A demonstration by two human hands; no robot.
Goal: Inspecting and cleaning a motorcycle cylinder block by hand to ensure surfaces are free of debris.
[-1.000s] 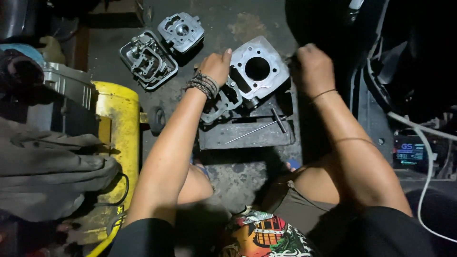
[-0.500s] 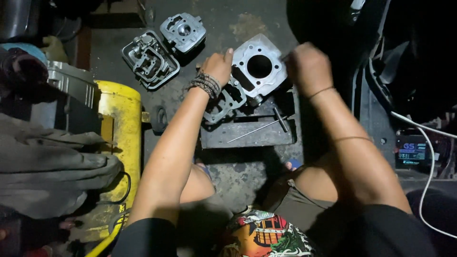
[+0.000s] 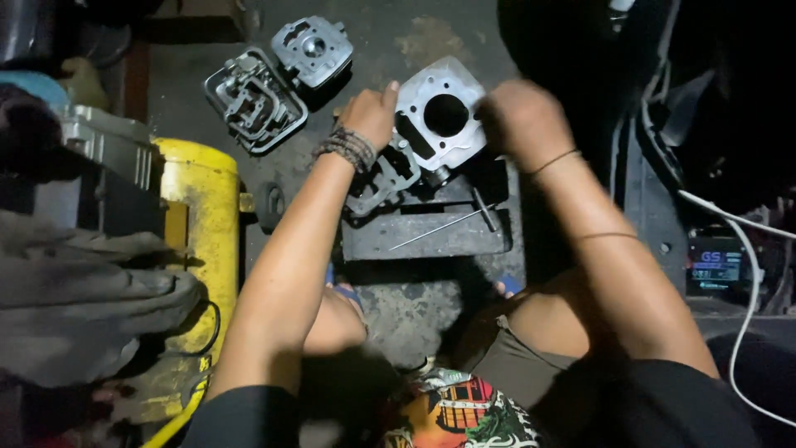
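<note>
Between my hands sits the engine cylinder (image 3: 441, 116): my left hand (image 3: 369, 116) grips its side, my right hand (image 3: 522, 124) curls, blurred, at its edge; a cylinder head (image 3: 313, 50) lies beyond my left.

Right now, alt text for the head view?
Seen from above, a seated person's left hand and right hand grip a grey engine cylinder on a dark block on a stained floor. Two more engine parts lie beyond, a yellow machine to the left.
</note>
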